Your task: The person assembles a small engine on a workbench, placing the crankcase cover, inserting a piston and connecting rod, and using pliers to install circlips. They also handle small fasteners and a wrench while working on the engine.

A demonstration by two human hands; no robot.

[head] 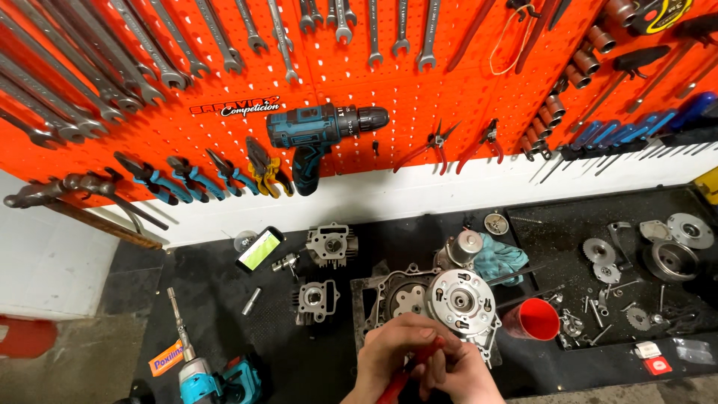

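Both hands are met at the bottom edge, wrists cut off by the frame. Left hand (390,352): curled narrow over the red handle (396,383) of a tool; grip seen from behind, working end hidden. Right hand (460,374): fingers bent in against the left, touching the same handle; how firmly it is gripped cannot be told.

Engine case (419,299): grey metal, lying on the dark table (321,359) just beyond the hands; its near edge is covered by them. A round clutch (458,298) is seated on it.

Red cup (532,319): just right of the case, mouth tilted towards the camera.

Cylinder (315,301) and cylinder head (332,244): left of the case, apart from each other. A phone (259,249) with a lit screen is propped beside them.

Teal rag (499,256): behind the case, partly under a small metal motor (462,247).

Gears and small parts (621,277): scattered at right on a black mat; too small to be sorted singly.

Impact driver (213,378): bottom left, body cut off.

Pegboard (449,90): orange, hung with spanners, pliers and a teal drill (318,135); the top row is cropped.
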